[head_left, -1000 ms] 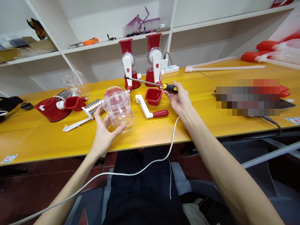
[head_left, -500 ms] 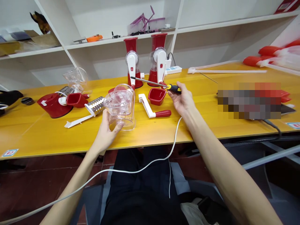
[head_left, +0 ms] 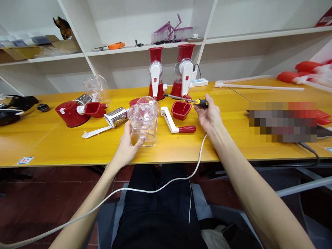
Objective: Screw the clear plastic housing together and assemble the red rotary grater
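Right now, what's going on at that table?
A person is at a yellow table. Their left hand holds a clear plastic housing, and their right hand grips a screwdriver, its tip pointing left and apart from the housing. A white crank with a red handle and a red cup lie between the hands. A metal grater drum lies left of the housing.

Open tabletop (head_left: 178,148) before crank (head_left: 168,120); housing (head_left: 144,117) obstructs left.
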Demonstrator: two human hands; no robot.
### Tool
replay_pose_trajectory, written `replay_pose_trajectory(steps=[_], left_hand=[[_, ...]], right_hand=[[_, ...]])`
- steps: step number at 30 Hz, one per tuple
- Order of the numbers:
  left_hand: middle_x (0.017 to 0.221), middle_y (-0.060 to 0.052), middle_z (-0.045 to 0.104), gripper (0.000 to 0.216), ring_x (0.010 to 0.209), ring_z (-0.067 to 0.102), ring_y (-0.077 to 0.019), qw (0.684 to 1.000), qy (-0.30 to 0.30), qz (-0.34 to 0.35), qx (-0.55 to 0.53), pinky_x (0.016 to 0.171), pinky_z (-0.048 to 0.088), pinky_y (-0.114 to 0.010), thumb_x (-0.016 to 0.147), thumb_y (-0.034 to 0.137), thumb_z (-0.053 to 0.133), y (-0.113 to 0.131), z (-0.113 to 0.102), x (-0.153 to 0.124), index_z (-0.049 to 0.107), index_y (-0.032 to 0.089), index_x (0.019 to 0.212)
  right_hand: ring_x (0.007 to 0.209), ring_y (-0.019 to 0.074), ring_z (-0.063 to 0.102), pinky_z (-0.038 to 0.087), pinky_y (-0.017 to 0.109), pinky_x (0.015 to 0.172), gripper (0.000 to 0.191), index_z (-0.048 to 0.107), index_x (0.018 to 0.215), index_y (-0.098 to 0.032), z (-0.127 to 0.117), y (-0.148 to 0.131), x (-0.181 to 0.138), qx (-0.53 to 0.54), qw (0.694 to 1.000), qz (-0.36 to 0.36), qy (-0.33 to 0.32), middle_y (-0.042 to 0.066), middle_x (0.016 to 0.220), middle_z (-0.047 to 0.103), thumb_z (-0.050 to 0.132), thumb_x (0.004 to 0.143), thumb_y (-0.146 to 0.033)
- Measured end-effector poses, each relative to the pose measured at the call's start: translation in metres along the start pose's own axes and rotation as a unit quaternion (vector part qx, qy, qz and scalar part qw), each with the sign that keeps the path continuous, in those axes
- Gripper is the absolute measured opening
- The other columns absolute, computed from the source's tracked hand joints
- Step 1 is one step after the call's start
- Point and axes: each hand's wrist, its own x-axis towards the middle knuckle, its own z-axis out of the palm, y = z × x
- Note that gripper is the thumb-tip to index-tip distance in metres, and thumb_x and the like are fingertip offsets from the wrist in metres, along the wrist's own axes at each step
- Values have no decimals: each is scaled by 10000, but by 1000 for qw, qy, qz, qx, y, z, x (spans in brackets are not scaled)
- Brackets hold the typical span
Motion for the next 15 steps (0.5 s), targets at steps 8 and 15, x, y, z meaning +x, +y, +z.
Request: replay_pose_trajectory(steps=[8,15], left_hand=[[1472,-198,488,902,1376,493,-374,998,1,-58,-3,1177,354,-627,777,584,757,7,0,0,299,213,1460],[1443,-197,516,1025,1370,493,-379,998,-8,-58,-31,1174,362,-615,747,560,785,7,-1,2,238,210,1539]], right_hand=[[588,79,638,611,231,630,325,450,816,-191,42,-40,-20,-42,995,-56,-64,-51,642,586,724,824,-366],[551,56,580,489,162,467,233,371,934,-224,126,-107,-54,-190,922,-249,-227,-72,697,597,601,901,-245]])
